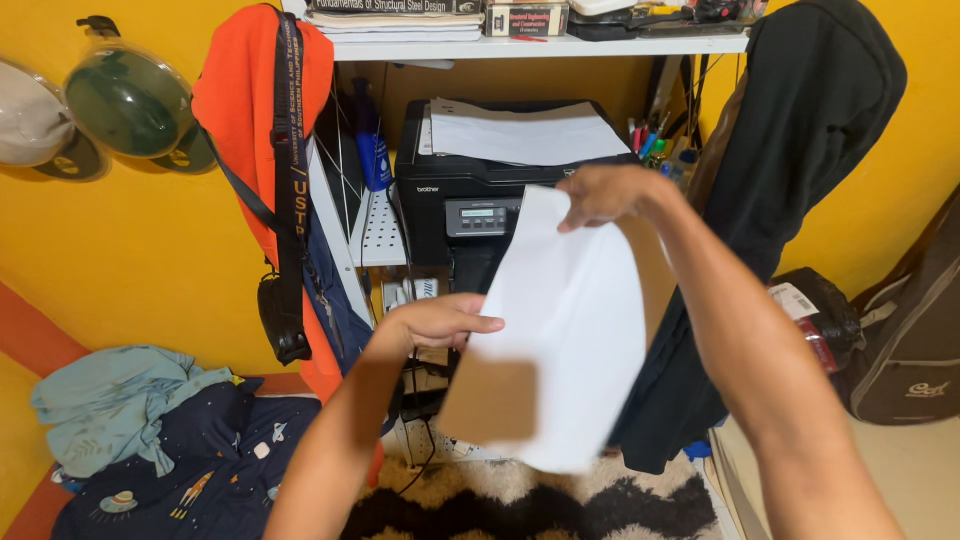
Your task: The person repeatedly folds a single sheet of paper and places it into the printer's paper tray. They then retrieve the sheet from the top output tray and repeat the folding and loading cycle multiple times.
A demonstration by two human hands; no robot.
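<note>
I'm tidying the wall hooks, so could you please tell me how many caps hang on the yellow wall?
2 for certain: a white cap at the left edge and a green cap beside it. Brims beneath suggest more may be hidden.

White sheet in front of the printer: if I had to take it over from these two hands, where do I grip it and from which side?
Probably the free right edge of the white sheet, coming from the right. The right hand pinches its top, the left hand its left edge, and a brown envelope covers the lower left corner. The sheet hangs tilted and limp, so a flat pinch suits it.
</note>
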